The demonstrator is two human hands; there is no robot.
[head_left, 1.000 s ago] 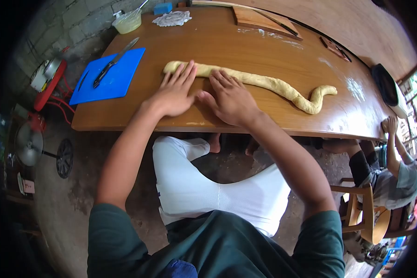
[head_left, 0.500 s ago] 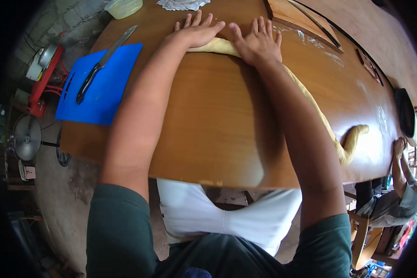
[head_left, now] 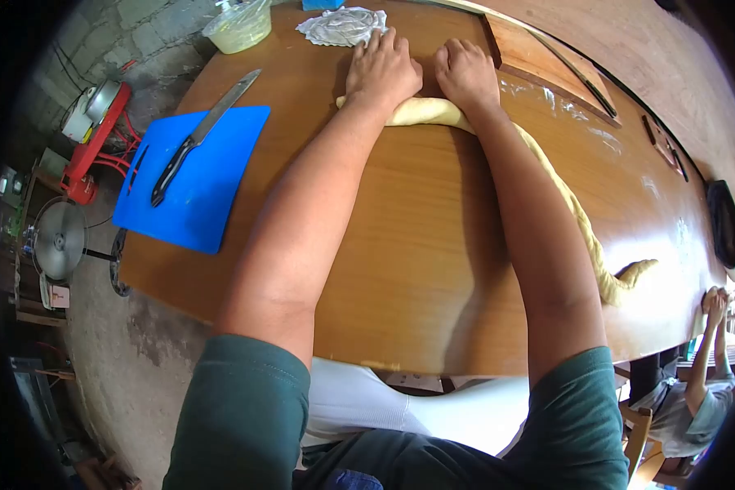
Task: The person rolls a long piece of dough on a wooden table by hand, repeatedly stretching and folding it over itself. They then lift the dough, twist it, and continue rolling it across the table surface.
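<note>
A long rope of pale yellow dough (head_left: 427, 112) lies across the wooden table (head_left: 416, 245), curving away to the right and bending at its far end. My left hand (head_left: 384, 72) rests palm down at the rope's left end, fingers stretched forward and slightly apart. A short stretch of dough shows between my two hands. Over the rope just to the right, my right hand (head_left: 469, 77) lies palm down, its fingers reaching forward and a little bent. Part of the dough is hidden under both hands and the right forearm.
On the left, a knife (head_left: 196, 143) lies on a blue cutting board (head_left: 212, 196). Crumpled plastic (head_left: 343, 26) and a tub (head_left: 241, 28) stand at the back. A wooden board (head_left: 539, 61) bearing a stick lies back right. Another person's hands (head_left: 714, 302) are at the right edge.
Both hands have moved forward along the table, and the left has come nearer the right. Their fingers are less spread. The dough rope's right part has shifted slightly and straightened.
</note>
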